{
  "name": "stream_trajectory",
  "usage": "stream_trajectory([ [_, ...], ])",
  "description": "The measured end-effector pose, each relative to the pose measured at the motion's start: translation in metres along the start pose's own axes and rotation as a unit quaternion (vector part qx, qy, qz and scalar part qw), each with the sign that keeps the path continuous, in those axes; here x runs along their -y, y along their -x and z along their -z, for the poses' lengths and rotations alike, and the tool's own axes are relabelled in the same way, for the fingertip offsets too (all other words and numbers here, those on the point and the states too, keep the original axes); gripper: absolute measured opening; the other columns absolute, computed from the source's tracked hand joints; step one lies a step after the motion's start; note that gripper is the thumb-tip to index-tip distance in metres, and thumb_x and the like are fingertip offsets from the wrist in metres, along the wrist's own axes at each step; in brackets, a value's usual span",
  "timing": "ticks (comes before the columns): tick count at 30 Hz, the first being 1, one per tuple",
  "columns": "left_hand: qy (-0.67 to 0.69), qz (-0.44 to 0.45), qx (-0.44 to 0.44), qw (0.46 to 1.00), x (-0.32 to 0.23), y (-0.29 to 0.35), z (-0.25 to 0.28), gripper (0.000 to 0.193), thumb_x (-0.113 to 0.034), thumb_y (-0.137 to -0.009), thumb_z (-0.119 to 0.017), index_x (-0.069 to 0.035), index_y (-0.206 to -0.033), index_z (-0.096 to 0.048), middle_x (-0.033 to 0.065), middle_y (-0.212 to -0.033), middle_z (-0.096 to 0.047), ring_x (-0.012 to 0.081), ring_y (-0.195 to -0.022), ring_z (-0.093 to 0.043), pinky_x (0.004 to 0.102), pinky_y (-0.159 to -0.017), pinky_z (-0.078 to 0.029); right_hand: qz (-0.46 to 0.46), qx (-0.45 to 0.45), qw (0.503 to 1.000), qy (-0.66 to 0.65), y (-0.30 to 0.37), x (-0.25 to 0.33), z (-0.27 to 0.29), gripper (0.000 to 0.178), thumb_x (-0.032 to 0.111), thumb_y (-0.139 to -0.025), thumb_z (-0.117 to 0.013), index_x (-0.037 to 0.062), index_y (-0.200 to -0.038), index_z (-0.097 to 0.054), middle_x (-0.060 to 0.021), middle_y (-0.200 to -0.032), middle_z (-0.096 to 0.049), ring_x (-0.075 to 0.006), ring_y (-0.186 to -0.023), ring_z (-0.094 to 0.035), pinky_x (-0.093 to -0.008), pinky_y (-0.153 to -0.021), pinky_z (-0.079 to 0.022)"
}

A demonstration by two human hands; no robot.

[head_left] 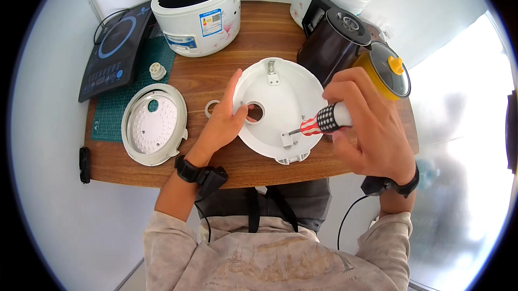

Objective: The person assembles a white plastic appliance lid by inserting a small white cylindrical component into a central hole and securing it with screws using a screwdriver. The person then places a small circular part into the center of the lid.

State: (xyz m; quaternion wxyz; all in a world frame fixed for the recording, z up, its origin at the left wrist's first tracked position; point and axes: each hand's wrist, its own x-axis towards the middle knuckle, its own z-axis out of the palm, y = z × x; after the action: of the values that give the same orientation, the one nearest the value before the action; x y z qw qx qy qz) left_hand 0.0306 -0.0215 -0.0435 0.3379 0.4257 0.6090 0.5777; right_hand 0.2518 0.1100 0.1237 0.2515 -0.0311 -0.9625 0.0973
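Note:
A round white plastic lid shell [291, 88] is tilted up at the table's front, its hollow inner side facing me. My left hand [220, 121] grips the shell's left rim, with fingertips showing through the round hole. In my right hand [372, 124] is a screwdriver [319, 123] with a red-and-white striped, starred handle. Its shaft points down to the left, and the tip meets a small white bracket [287, 139] near the shell's lower edge. Whether it sits in a screw is too small to tell. A metal hinge piece [272, 70] shows at the shell's top.
Left lie a perforated inner lid [141, 135], a white valve cap [157, 71] and an induction cooktop [116, 48] on a green mat [105, 124]. Behind stands a rice cooker body [186, 24]. A dark kettle [326, 45] and yellow pot [380, 80] stand close beyond my right hand.

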Motion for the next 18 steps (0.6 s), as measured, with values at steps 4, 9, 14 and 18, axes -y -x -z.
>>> stream_trajectory([
  [4, 0.003, -0.013, -0.004, 1.0, 0.007, -0.001, 0.001, 0.075, 0.009, -0.094, -0.044, -0.013, -0.16, -0.014, 0.0156, -0.151, -0.037, 0.0213, -0.111, -0.059, 0.0335, -0.086, -0.059, -0.002, -0.01, 0.999, -0.052, 0.002, 0.002, -0.007, 0.032, 0.008, -0.077, -0.073, 0.0073, -0.105, -0.058, -0.0066, -0.09, -0.055, -0.0251, -0.065, -0.061, -0.0333, -0.054, -0.048],
  [9, -0.019, -0.034, -0.001, 0.999, 0.01, -0.002, 0.001, 0.075, 0.009, -0.095, -0.043, -0.013, -0.16, -0.014, 0.0158, -0.153, -0.035, 0.0221, -0.112, -0.059, 0.0337, -0.086, -0.06, -0.034, 0.012, 0.997, 0.063, 0.005, 0.005, -0.008, 0.036, 0.008, -0.077, -0.074, 0.0076, -0.109, -0.057, -0.0067, -0.089, -0.055, -0.0253, -0.065, -0.061, -0.0346, -0.054, -0.049],
  [14, -0.011, -0.02, -0.002, 1.0, 0.011, -0.002, 0.002, 0.075, 0.008, -0.095, -0.044, -0.012, -0.16, -0.014, 0.0156, -0.154, -0.034, 0.0222, -0.113, -0.059, 0.0338, -0.088, -0.059, -0.003, -0.006, 1.0, -0.009, 0.001, 0.002, -0.003, 0.032, 0.014, -0.082, -0.075, 0.0074, -0.107, -0.055, -0.0078, -0.088, -0.055, -0.0262, -0.058, -0.059, -0.0339, -0.05, -0.047],
  [18, -0.035, -0.022, -0.012, 0.999, 0.003, 0.0, 0.0, 0.075, 0.004, -0.094, -0.045, -0.01, -0.16, -0.013, 0.0195, -0.147, -0.047, 0.0238, -0.115, -0.061, 0.0361, -0.101, -0.048, 0.025, -0.012, 0.995, -0.099, 0.005, -0.004, -0.011, 0.03, 0.02, -0.086, -0.074, 0.0074, -0.106, -0.055, -0.0089, -0.087, -0.056, -0.0267, -0.054, -0.057, -0.0337, -0.049, -0.046],
])
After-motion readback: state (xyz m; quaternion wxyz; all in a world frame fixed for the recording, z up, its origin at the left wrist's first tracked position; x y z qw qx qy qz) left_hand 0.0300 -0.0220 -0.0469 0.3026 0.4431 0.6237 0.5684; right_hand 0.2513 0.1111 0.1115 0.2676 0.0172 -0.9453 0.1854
